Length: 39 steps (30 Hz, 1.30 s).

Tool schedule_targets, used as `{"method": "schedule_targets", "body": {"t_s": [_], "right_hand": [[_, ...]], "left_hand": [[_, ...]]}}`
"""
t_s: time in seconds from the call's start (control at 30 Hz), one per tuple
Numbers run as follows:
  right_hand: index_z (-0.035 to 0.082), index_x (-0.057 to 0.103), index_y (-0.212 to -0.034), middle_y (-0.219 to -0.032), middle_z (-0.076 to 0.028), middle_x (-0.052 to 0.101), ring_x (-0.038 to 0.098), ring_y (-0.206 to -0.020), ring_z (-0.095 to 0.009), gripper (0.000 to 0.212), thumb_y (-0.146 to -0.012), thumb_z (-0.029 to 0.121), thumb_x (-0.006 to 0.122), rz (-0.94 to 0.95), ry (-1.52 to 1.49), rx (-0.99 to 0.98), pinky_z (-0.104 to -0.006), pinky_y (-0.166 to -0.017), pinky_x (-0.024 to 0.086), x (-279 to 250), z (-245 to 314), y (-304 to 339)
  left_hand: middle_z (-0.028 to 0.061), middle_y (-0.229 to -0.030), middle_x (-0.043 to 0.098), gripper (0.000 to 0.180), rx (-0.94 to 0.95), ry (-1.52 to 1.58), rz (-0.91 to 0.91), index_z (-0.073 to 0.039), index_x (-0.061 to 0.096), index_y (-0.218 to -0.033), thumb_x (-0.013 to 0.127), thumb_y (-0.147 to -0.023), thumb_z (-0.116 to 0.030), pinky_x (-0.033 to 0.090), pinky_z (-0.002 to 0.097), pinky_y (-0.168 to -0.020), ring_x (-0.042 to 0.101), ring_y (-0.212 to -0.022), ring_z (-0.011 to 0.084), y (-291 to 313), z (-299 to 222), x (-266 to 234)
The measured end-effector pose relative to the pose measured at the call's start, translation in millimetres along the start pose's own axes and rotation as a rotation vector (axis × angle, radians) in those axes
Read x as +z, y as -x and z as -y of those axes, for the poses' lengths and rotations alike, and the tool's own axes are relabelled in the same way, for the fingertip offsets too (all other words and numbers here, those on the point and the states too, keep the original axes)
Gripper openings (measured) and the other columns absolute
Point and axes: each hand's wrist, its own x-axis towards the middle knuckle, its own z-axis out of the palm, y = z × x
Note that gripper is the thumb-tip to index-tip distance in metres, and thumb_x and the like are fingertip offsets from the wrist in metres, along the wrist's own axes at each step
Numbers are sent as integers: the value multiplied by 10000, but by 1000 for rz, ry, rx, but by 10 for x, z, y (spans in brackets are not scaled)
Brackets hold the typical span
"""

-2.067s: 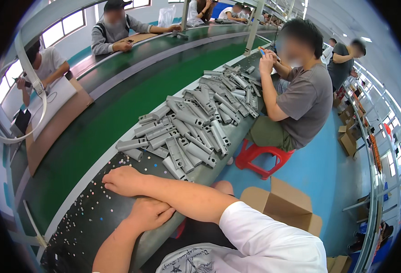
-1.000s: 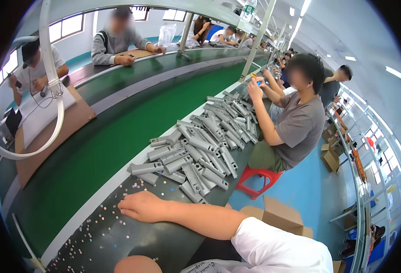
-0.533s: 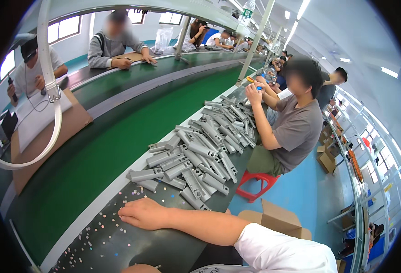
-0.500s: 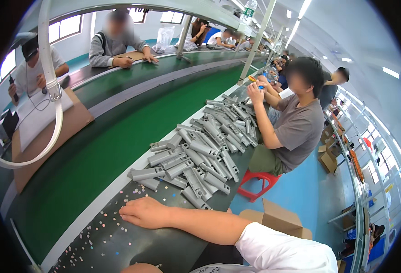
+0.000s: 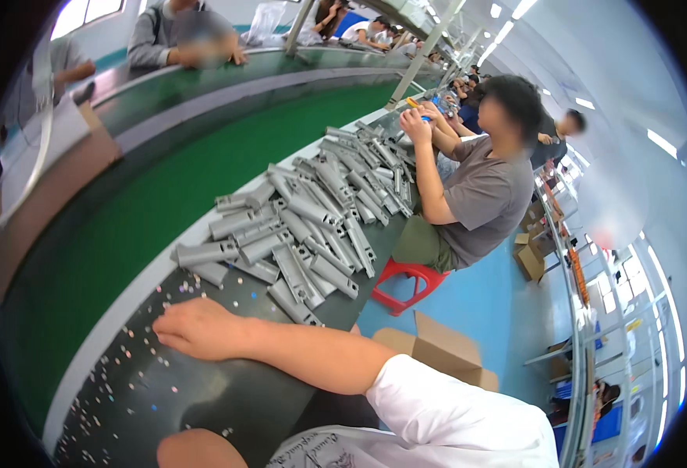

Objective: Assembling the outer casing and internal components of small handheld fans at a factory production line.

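Dozens of grey tubular parts [image 5: 312, 210] lie heaped on the counter [image 5: 242, 382], ahead and to the right of the right hand [image 5: 197, 329], just apart from it. None shows as set aside near that hand, so nothing looks done here and the whole heap seems left. The right hand rests palm down, fingers loosely bunched; whether they pinch anything beneath cannot be told. The left hand is out of sight. Small dots [image 5: 174, 388] lie scattered near the right hand. Rightward, past the forearm, stands an open cardboard box [image 5: 449, 347], its inside hidden; farther off that way is another box [image 5: 529, 261], its contents unclear.
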Motion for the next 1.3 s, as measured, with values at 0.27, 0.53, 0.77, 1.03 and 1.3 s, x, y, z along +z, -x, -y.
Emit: {"method": "schedule_targets", "body": {"t_s": [0.27,0.53,0.77,1.03,1.3], "right_hand": [[68,651,-1005,-878,-120,653,644,-863,-319,185,-910,212,586,47,56,40,-426,-741,521,26,-2,23],[76,675,-1047,-878,-100,669,657,-804,-293,199,-926,210,591,44,68,31,-395,-692,533,25,28,33],[61,682,-1030,-897,-120,678,663,-804,-311,187,-920,192,605,30,22,45,-387,-699,539,63,53,-16],[49,688,-1018,-907,-123,688,670,-792,-301,163,-891,144,650,26,37,69,-368,-695,540,-54,41,-6],[62,683,-1033,-900,-119,677,659,-816,-310,195,-920,201,607,33,46,49,-384,-716,536,13,55,9]], "left_hand": [[-24,-1135,644,201,15,-82,-84,-131,680,-1116,575,-963,-208,461,376,-906,611,-1034,126,167,-239,-49],[-19,-1133,647,207,56,-186,-107,-125,679,-1118,570,-967,-214,461,372,-904,613,-1031,127,207,-348,-47],[-15,-1132,648,213,25,-244,-165,-120,679,-1120,565,-970,-220,461,369,-901,615,-1029,128,257,-432,-4],[-10,-1131,650,220,-74,-306,-239,-114,678,-1122,560,-974,-227,462,365,-899,617,-1026,130,314,-538,112],[-6,-1130,652,228,-149,-164,-152,-108,677,-1125,554,-978,-233,462,361,-896,619,-1023,131,294,-471,40]]}}
